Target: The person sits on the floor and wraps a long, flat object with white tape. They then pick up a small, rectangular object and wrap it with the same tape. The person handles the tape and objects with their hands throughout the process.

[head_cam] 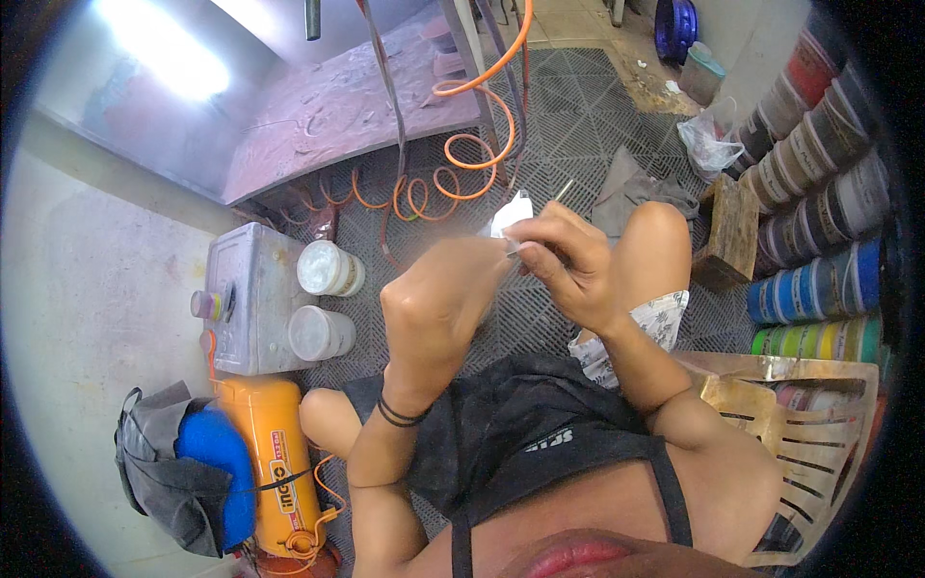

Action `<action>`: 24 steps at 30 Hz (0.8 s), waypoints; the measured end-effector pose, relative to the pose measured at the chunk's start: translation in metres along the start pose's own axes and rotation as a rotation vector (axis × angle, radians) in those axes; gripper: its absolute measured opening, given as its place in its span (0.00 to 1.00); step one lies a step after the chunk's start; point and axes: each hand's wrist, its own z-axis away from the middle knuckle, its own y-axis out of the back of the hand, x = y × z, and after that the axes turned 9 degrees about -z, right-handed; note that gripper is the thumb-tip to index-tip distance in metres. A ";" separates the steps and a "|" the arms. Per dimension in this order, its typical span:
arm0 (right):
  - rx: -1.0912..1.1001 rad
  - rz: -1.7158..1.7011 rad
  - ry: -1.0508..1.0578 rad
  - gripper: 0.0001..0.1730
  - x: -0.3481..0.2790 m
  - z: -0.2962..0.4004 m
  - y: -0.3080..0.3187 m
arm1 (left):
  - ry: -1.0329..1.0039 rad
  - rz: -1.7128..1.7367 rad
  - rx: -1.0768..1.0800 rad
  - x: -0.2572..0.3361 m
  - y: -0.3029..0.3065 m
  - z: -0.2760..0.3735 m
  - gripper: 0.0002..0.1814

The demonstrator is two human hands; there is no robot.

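Before my torso, my left hand (448, 289) and my right hand (567, 260) are raised with their fingertips close together. A small white piece (512, 215), perhaps paper or plastic, sticks up at the fingertips of my left hand, which appears to pinch it. My left fingers are mostly hidden behind the back of that hand, which is blurred. My right thumb and fingers are closed at the piece's lower edge. A thin pale stick (564, 190) shows beyond my right fingers and seems held in that hand; its middle is hidden.
A coiled orange air hose (473, 166) hangs ahead beside a spray-stained booth (347, 108). White tubs (321, 334) and a grey box (249, 289) stand left, near an orange tank (271, 448). Stacked paint containers (802, 282), a wooden block (726, 231) and a plastic chair (831, 433) are right.
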 end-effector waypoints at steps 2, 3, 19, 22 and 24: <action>-0.025 0.062 0.039 0.08 -0.001 -0.001 0.001 | -0.032 0.017 -0.031 -0.001 0.001 0.000 0.10; -0.040 0.070 0.046 0.08 0.000 -0.001 0.005 | -0.039 0.029 -0.067 -0.001 0.001 -0.001 0.10; -0.120 0.070 0.133 0.05 0.000 -0.008 0.005 | 0.194 0.360 -0.237 -0.015 0.012 0.002 0.09; -0.108 0.084 0.156 0.10 -0.004 -0.006 0.004 | 0.181 0.342 -0.230 -0.014 0.011 0.002 0.09; -0.128 0.127 0.209 0.13 -0.006 -0.008 0.006 | 0.142 0.319 -0.214 -0.015 0.011 0.003 0.09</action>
